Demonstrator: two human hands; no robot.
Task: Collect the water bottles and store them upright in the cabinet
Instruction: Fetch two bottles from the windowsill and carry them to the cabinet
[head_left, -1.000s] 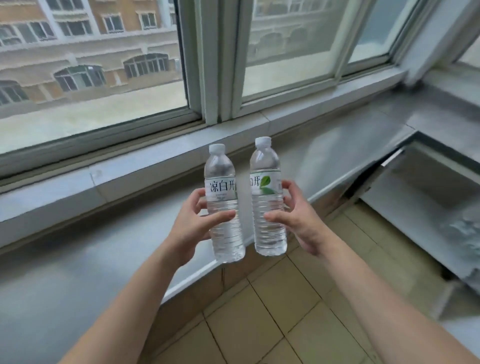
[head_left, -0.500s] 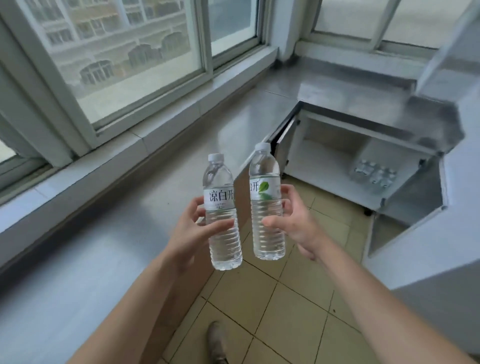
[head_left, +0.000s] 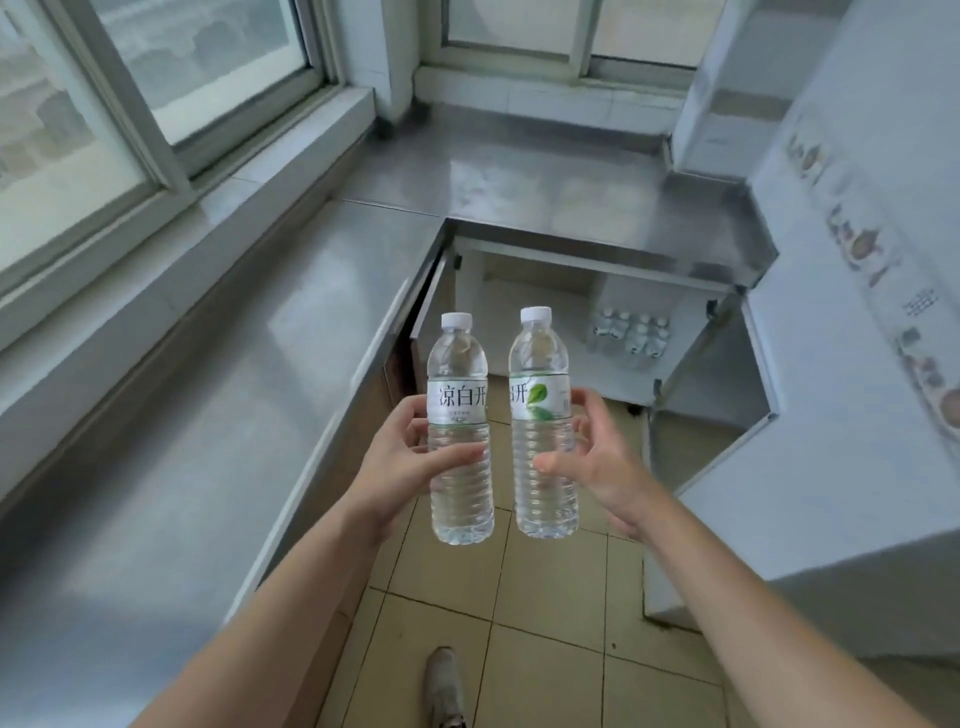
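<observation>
**Two water bottles held upright before the open cabinet**

The left hand (head_left: 400, 462) grips the left bottle (head_left: 460, 431) around its ribbed middle, thumb across the front and fingers curled behind; the label shows large printed characters. The right hand (head_left: 597, 462) grips the right bottle (head_left: 544, 426) in the same manner, thumb in front and fingers wrapped round the far side, with a green leaf on the label. Both bottles are clear, white-capped and upright, held just beside each other without touching — above the tiled floor (head_left: 550, 623).

Farther off and lower right, the cabinet (head_left: 530, 322) stands open beneath the steel surface (head_left: 218, 389), which runs along the left under the windows (head_left: 156, 78) and turns across the far side. Inside the cabinet, toward its right, a cluster of stored bottles (head_left: 631, 332) stands upright on the cabinet's floor; their exact number is too blurred to tell. The open cabinet door (head_left: 722, 384) hangs at the right. A shoe (head_left: 444, 686) shows at the near edge, on the tiles — between the two forearms
</observation>
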